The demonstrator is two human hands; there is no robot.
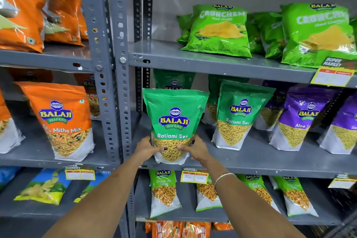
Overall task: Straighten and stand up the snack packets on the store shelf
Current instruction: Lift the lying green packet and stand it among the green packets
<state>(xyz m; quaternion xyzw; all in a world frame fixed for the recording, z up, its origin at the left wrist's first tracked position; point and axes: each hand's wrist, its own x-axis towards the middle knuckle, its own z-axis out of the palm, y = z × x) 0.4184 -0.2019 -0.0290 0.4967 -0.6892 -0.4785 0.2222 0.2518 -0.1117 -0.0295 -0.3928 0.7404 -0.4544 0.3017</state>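
A green Ratlami Sev packet (174, 118) stands upright at the front left of the middle grey shelf (251, 162). My left hand (147, 148) grips its lower left side and my right hand (195, 149) grips its lower right side, thumbs pressed on the clear window. A second Ratlami Sev packet (239, 116) stands upright to the right, and another green one (173, 80) is partly hidden behind the held packet. Purple Aloo Sev packets (303, 120) stand further right.
Orange Mitha Mix packet (61, 120) stands in the left bay beyond the perforated grey upright (111, 83). Green Crunchem bags (220, 31) lean on the shelf above. Chana packets (164, 193) and price tags (194, 177) sit below.
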